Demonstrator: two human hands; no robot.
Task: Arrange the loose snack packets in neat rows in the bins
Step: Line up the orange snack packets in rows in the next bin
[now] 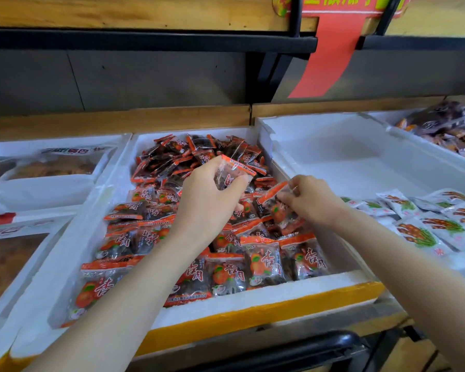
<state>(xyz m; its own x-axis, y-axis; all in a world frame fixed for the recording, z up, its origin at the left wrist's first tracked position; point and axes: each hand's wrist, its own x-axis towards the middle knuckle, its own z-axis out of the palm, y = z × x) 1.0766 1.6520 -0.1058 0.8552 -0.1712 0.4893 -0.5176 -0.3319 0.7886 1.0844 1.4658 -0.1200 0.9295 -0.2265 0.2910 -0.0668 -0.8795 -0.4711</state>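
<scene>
A white foam bin in the middle holds many orange-edged clear snack packets. Those near the front lie in rows, while the ones at the back are a loose heap. My left hand holds one packet lifted above the heap, pinched between thumb and fingers. My right hand pinches another packet by its orange edge, just above the right side of the bin.
A foam bin on the right is mostly bare, with white packets at its near end. Left bins hold large flat packs. A dark shelf and a red paper tag hang overhead. Dark packets sit far right.
</scene>
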